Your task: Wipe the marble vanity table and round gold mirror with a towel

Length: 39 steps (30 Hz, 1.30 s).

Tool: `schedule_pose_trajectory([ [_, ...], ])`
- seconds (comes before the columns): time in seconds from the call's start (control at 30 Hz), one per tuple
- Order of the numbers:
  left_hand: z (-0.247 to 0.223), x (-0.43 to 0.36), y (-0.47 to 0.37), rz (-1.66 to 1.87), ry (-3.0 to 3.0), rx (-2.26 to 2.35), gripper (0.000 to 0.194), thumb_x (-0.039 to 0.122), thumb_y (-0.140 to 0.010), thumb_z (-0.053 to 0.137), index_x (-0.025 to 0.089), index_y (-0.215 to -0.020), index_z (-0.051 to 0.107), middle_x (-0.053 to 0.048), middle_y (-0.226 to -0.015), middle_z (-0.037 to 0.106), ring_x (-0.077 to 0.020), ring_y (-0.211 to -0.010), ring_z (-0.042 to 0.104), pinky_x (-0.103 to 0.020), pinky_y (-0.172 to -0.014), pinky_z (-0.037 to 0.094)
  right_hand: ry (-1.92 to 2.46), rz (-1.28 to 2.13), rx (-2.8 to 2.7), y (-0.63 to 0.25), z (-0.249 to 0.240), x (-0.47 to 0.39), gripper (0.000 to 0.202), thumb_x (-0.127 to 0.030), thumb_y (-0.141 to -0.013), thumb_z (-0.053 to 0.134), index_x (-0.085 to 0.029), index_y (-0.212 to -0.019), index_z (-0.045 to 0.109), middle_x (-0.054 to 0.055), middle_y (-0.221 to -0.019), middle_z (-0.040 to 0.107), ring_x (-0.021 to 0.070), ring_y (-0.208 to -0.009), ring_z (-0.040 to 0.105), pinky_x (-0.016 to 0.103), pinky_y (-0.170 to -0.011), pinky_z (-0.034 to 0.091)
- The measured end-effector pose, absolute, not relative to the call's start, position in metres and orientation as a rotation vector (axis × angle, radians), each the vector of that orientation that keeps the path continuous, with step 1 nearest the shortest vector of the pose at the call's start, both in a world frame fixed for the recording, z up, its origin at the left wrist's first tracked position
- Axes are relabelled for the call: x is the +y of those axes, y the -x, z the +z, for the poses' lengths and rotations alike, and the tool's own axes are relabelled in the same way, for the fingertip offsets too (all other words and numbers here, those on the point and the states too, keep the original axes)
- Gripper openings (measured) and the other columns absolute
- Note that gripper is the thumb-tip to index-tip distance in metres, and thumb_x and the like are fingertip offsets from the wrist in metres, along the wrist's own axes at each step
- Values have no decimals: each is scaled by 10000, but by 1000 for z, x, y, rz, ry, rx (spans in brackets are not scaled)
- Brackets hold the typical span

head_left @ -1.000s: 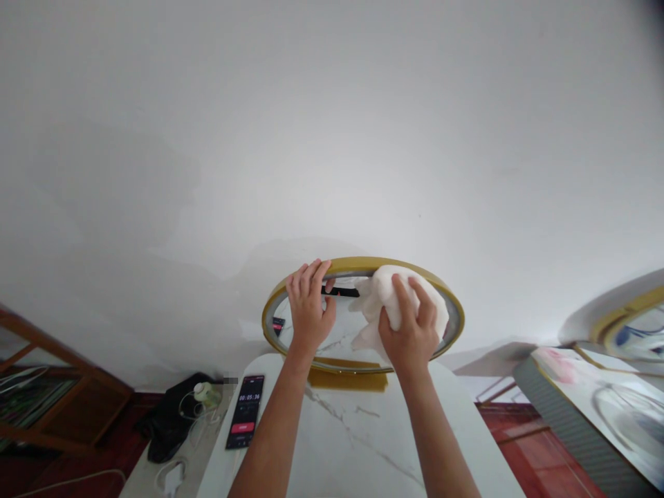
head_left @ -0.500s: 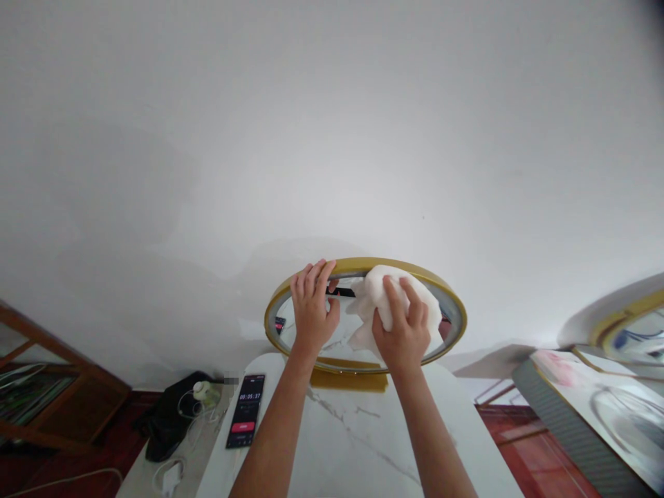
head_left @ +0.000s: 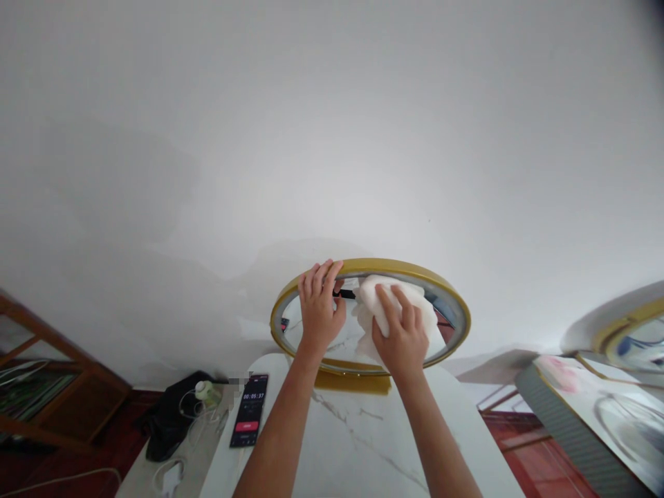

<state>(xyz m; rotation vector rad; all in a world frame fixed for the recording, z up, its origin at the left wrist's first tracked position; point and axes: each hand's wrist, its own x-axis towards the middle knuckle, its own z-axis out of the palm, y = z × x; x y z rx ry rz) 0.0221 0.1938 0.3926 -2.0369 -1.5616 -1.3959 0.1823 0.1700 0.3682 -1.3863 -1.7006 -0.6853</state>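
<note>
A round mirror (head_left: 337, 343) in a gold frame stands tilted on a gold base (head_left: 353, 382) on a white marbled table. My left hand (head_left: 319, 308) grips its upper left rim, fingers over the frame and thumb on the glass side. My right hand (head_left: 402, 339) presses a bunched white cloth (head_left: 376, 294) against the right half of the glass, its fingers bent into the folds. Part of the glass is hidden behind the cloth and both hands.
A phone (head_left: 249, 411) showing a timer lies at the table's left edge. Farther left are a black bag (head_left: 171, 422), a small bottle (head_left: 207, 393) and cables. To the right stand a ribbed cabinet (head_left: 565, 422) and another gold-framed mirror (head_left: 635, 339). A wall rises behind.
The cloth and my right hand have slid slightly down and left over the glass, baring more of the right edge. My left hand keeps its place on the rim. The view has shifted slightly.
</note>
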Motion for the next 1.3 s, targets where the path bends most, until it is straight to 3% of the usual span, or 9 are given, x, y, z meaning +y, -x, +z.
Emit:
schedule_pose_trajectory([
  [0.23,393,193,-23,-1397,2035,-1553,691,83,-688,473,243,-1357,400,-47,-1392,445,-253,-1304,339,-474,-1111,188,1367,-655,-1485,-187,382,170,561,-206,-801,547,-278,-1347,439,77,-1347,461,260,-1167,486,392,-937,451],
  [0.47,391,195,-22,-1411,2028,-1543,674,97,-700,473,235,-1356,400,-52,-1399,436,-253,-1312,326,-470,-1110,190,1367,-663,-1688,-176,378,171,583,-179,-804,553,-331,-1351,422,38,-1365,458,236,-1108,515,374,-929,456],
  [0.77,390,198,-22,-1373,2043,-1561,684,94,-698,457,236,-1364,383,-55,-1405,428,-256,-1313,327,-478,-1112,166,1469,-576,-1237,-224,368,174,543,-295,-802,584,-238,-1329,462,117,-1300,489,297,-1179,483,451,-905,477],
  [1.03,387,200,-23,-1387,2021,-1554,652,123,-719,464,224,-1358,387,-66,-1402,430,-268,-1312,321,-477,-1108,168,1393,-678,-1522,-183,372,175,540,-234,-823,538,-294,-1350,435,72,-1349,470,254,-1128,509,376,-897,473],
  [1.3,387,199,-23,-1372,2045,-1539,670,122,-714,471,224,-1369,372,-66,-1408,422,-268,-1306,322,-478,-1103,178,1353,-676,-1631,-162,373,176,558,-217,-823,526,-320,-1360,416,52,-1367,460,228,-1074,529,377,-913,456],
])
